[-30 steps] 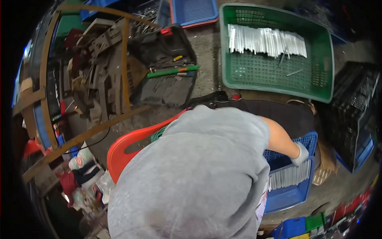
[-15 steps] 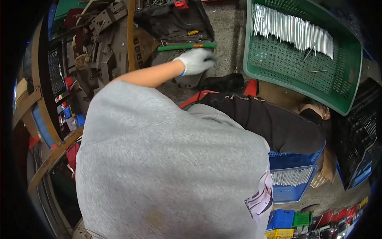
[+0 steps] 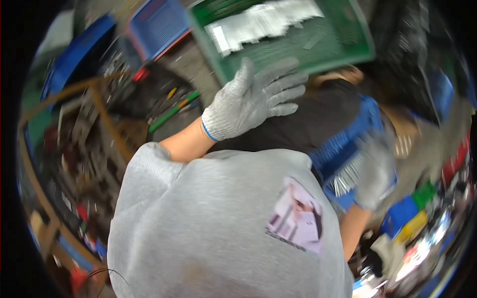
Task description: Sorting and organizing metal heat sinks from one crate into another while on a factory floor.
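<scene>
left hand (image 3: 253, 99): grey knit glove with a blue cuff band, fingers spread out flat and holding nothing. It hangs over the near edge of the green crate (image 3: 357, 35), above the dark trouser leg.
right hand (image 3: 375, 171): also gloved, but really smeared with motion blur. It's down at the blue bin (image 3: 348, 144), right over the silvery stuff in there. Can't honestly tell if it's spread or pinching anything.
green crate: top of the view, tilted. It's a mesh-floored plastic crate, and a row of pale metal strips (image 3: 263, 20) lies along its far side, with a few loose ones further right.
blue bin: lower right, beside the person's lap, with a bunch of thin metal strips (image 3: 348, 176) stacked at its near edge.
floor stuff: a green-handled tool (image 3: 171, 111) lies on the floor left of the left forearm. Another blue crate (image 3: 159, 22) sits at the top left. Small green and yellow boxes (image 3: 417, 213) are over at the right edge, all pretty blurry.
person: grey sweatshirt (image 3: 218, 233) fills the bottom half.
</scene>
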`<state>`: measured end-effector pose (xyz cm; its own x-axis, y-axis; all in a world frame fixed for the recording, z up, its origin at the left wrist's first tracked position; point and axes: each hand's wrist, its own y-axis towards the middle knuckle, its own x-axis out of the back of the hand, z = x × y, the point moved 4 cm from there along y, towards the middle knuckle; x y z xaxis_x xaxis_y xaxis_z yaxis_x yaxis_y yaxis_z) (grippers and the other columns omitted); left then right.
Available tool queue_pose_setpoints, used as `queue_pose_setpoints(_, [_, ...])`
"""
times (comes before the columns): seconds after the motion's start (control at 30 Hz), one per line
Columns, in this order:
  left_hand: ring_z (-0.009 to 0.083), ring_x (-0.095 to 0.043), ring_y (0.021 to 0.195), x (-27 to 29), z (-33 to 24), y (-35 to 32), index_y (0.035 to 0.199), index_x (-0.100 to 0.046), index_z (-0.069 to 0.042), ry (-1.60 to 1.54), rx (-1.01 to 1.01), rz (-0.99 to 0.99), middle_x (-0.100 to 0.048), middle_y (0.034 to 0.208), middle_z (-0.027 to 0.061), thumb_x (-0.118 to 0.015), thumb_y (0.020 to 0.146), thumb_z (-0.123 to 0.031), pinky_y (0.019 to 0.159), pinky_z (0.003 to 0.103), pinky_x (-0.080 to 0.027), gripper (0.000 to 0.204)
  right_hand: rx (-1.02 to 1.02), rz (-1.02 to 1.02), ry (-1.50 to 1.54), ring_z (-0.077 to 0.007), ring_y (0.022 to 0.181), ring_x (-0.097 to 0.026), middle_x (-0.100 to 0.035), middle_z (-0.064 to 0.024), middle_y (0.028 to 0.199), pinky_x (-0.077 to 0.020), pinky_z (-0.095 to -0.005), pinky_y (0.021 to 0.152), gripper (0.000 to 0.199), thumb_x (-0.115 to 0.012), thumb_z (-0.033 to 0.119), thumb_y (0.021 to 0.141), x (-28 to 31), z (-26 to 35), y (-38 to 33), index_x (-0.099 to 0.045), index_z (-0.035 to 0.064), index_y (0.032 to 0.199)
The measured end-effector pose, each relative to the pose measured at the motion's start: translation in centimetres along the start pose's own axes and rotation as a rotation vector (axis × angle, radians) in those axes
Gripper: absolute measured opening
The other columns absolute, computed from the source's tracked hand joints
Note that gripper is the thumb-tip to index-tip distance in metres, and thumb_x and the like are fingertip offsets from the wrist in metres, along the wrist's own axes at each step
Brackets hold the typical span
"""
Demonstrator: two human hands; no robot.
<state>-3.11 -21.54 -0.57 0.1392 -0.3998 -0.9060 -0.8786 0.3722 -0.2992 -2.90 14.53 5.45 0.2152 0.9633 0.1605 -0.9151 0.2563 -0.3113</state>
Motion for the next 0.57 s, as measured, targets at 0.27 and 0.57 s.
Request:
queue_pose_setpoints(0.27, [0.0277, -0.032, 0.152, -12.5, 11.1, 7.0, 0.162, -0.028, -0.005, 0.062, 0.137, 0.415, -0.031, 0.165, 0.0199, -0.039, 0.105, -0.064, 0.126, 0.041, -0.023, 0.083, 0.047, -0.221, 0.425, -0.0122, 0.079, -0.055, -0.066, -0.0072, 0.086, -0.0494, -0.0303, 0.069, 0.034, -0.059, 0.032, 0.103, -9.2, -0.7, -2.2, -0.065, 0.0008, 0.093])
queue_pose_setpoints(0.57, [0.0221, -0.025, 0.156, -10.5, 17.5, 1.7, 0.162, -0.023, 0.0, 0.535, 0.795, 0.599, -0.028, 0.169, 0.0118, -0.037, 0.112, -0.042, 0.128, 0.031, -0.018, 0.066, -0.577, -0.634, 0.554, -0.0398, 0.123, -0.064, -0.044, -0.0261, 0.153, -0.0603, -0.0418, 0.095, 0.075, -0.058, 0.04, 0.103, 17.7, -4.7, 0.3, -0.027, -0.0052, 0.154])
